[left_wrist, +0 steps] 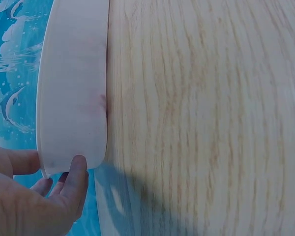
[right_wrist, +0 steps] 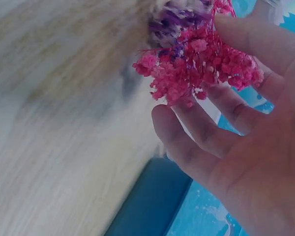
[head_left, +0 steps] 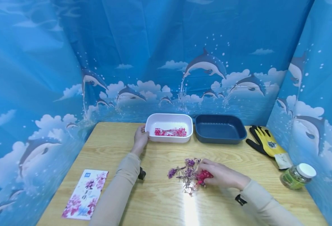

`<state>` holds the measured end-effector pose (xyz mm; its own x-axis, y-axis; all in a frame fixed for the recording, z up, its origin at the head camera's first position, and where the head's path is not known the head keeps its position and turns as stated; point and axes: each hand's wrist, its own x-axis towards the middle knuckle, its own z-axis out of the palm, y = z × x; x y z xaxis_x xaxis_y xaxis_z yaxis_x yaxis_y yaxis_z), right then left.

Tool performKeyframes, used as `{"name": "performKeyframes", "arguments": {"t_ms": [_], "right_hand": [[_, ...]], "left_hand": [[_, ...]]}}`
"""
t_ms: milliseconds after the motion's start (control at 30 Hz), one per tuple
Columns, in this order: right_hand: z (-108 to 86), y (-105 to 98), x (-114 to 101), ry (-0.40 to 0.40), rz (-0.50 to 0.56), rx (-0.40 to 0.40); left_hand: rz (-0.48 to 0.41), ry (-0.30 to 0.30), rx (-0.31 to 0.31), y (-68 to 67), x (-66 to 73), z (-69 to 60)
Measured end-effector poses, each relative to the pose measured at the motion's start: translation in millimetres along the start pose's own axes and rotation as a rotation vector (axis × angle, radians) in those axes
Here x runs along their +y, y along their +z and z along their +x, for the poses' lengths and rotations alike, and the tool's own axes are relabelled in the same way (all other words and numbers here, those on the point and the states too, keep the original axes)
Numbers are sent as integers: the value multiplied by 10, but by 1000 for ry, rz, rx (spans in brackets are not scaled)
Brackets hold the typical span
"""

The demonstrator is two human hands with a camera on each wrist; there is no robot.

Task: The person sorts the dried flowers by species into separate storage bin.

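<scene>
1. Clock directions follow the head view, with twelve at the table's far edge. The right hand (head_left: 222, 175) reaches in from four o'clock and holds the pink dried-flower bunch (head_left: 203, 177) at its fingertips.
2. The right wrist view shows the fingers curved in a loose row beneath the blossoms and the uppermost digit against them, a light pinch on the bunch. Its long axis cannot be told; mostly flower heads show.
3. The purple dried-flower sprigs (head_left: 187, 175) lie at nine o'clock from those fingers, right beside the pink blossoms and overlapping them in view. Their heads sit towards nine to twelve, with thin stems trailing towards six. Whether the stems are tangled with the pink ones is unclear. The right hand is much the nearer.
4. The left hand (head_left: 141, 138) grips the nine o'clock end of the white rectangular tub (head_left: 170, 138), thumb at the rim, a finger along the outer wall.
5. That tub stands at eleven o'clock from the held bunch, well apart, its long axis running nine to three; the pink sprigs (head_left: 170, 132) inside lie roughly the same way.
6. The navy rectangular tub (head_left: 219, 139) lies between twelve and one o'clock from the bunch, just beside the white one.
</scene>
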<state>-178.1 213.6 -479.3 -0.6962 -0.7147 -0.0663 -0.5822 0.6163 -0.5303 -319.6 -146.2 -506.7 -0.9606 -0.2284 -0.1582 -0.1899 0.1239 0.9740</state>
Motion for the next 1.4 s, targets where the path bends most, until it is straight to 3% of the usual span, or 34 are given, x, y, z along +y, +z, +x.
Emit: {"name": "performKeyframes", "arguments": {"t_ms": [300, 467, 667, 767, 1000, 1233, 1400], "right_hand": [[-44, -144, -5, -7, 67, -2], [-78, -187, -5, -37, 99, -55], [-117, -249, 4, -13, 277, -186], [-118, -269, 5, 0, 342, -207], [-51, -332, 12, -4, 244, -96], [76, -463, -41, 46, 197, 15], [184, -544, -80, 24, 140, 91]], "left_hand": [[1, -1, 6, 5, -6, 6], [-2, -1, 0, 4, 0, 5], [-1, 4, 4, -1, -18, 3], [2, 6, 5, -4, -22, 8], [12, 10, 1, -18, -12, 22], [9, 4, -10, -25, -6, 4], [17, 7, -7, -21, -16, 5]]}}
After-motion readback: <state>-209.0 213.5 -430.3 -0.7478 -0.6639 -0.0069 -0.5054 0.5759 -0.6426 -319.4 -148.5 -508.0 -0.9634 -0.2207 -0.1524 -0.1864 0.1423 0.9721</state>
